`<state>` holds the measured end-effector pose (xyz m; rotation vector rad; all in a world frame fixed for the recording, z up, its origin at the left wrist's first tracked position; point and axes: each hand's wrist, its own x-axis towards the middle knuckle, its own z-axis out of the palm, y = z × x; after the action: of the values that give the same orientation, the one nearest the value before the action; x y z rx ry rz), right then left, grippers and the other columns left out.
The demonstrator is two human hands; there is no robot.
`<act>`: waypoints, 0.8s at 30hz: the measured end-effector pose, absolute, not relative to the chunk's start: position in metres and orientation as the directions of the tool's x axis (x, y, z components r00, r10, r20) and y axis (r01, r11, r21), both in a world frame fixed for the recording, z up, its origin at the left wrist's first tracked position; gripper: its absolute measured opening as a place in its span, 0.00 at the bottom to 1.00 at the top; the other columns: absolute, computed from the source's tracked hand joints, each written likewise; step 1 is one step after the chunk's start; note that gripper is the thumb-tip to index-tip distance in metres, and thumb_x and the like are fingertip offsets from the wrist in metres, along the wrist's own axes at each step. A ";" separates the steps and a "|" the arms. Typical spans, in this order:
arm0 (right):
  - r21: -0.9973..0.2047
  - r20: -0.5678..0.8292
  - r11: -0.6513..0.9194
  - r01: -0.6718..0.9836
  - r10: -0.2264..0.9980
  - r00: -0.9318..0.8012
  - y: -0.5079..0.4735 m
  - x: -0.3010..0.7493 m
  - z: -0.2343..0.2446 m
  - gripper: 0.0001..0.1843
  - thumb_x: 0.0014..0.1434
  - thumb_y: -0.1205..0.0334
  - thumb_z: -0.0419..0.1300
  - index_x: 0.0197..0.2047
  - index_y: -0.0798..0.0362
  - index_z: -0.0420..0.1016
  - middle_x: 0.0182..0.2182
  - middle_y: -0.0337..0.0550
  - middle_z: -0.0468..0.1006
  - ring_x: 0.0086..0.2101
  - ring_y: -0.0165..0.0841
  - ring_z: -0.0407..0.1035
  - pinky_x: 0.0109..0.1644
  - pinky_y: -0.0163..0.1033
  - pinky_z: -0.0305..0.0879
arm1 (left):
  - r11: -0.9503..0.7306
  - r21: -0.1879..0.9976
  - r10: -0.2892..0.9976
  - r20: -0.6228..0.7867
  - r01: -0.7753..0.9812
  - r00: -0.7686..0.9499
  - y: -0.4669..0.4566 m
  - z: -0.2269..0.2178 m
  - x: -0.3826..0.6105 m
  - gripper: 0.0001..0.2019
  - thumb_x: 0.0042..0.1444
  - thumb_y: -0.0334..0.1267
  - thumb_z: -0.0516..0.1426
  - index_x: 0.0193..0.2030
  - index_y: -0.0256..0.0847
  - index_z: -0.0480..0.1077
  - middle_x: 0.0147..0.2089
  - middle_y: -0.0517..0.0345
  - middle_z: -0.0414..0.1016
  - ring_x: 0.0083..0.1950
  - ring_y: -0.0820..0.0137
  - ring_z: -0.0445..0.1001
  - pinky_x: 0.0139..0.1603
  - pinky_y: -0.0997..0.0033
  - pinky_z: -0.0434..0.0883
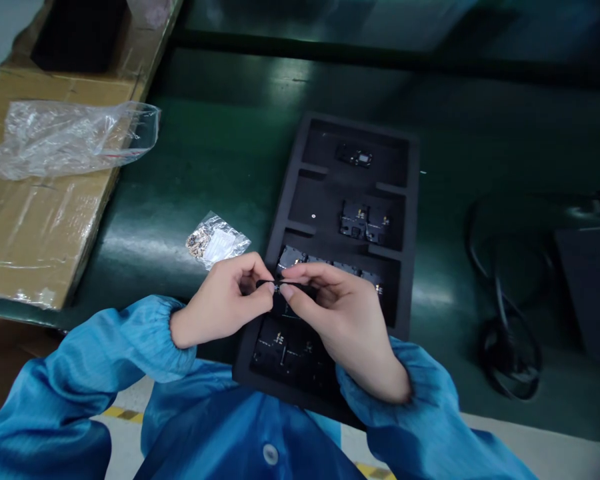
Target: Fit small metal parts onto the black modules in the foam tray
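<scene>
Both hands meet over the near end of a black foam tray (409, 220) on a dark green table. My left hand (225, 300) and my right hand (340, 313) each pinch one end of a small black part (275, 287) held between them above the tray. The tray has several compartments holding small black electronic modules (364, 222). Blue sleeves cover both arms.
A small clear bag of tiny metal pieces (214, 241) lies left of the tray. A cardboard box (40, 220) with a crumpled plastic bag (70, 137) on it stands at the left. A coiled black cable (510, 293) and a dark box (590, 287) lie at the right.
</scene>
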<state>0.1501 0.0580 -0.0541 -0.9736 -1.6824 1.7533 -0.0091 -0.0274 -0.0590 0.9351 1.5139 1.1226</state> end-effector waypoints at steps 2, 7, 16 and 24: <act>-0.987 -0.159 -0.115 0.111 0.779 -0.607 0.058 0.150 -0.055 0.07 0.55 0.67 0.69 0.39 0.51 0.82 0.35 0.41 0.82 0.37 0.37 0.78 0.42 0.37 0.77 | 0.287 0.958 0.938 -0.281 0.000 -0.205 -0.028 -0.060 -0.009 0.04 0.56 0.32 0.58 0.31 0.39 0.68 0.25 0.66 0.67 0.25 0.77 0.64 0.26 0.77 0.61; -0.980 -0.199 -0.149 0.132 0.775 -0.599 0.057 0.149 -0.056 0.07 0.54 0.65 0.70 0.39 0.52 0.82 0.35 0.44 0.82 0.36 0.40 0.77 0.41 0.40 0.78 | 0.311 0.949 0.931 -0.313 -0.041 -0.189 -0.028 -0.062 -0.009 0.04 0.56 0.32 0.59 0.31 0.39 0.69 0.25 0.65 0.69 0.25 0.76 0.67 0.26 0.77 0.62; -0.988 -0.155 -0.110 0.111 0.761 -0.630 0.059 0.152 -0.063 0.10 0.57 0.68 0.69 0.43 0.49 0.82 0.39 0.40 0.81 0.40 0.36 0.76 0.44 0.36 0.73 | 0.291 0.955 0.935 -0.297 -0.061 -0.193 -0.027 -0.061 -0.010 0.05 0.59 0.33 0.59 0.32 0.39 0.70 0.25 0.65 0.72 0.25 0.77 0.69 0.25 0.78 0.63; -0.983 -0.181 -0.135 0.120 0.754 -0.631 0.059 0.153 -0.059 0.09 0.58 0.64 0.71 0.43 0.50 0.81 0.40 0.42 0.81 0.41 0.39 0.76 0.43 0.39 0.74 | 0.326 0.945 0.925 -0.322 -0.014 -0.200 -0.028 -0.060 -0.013 0.05 0.57 0.36 0.61 0.33 0.38 0.71 0.25 0.64 0.69 0.25 0.77 0.66 0.25 0.77 0.62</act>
<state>0.1527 0.0594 -0.0590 -0.9774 -1.6775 1.8170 -0.0135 -0.0277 -0.0600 0.8706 1.5070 1.0879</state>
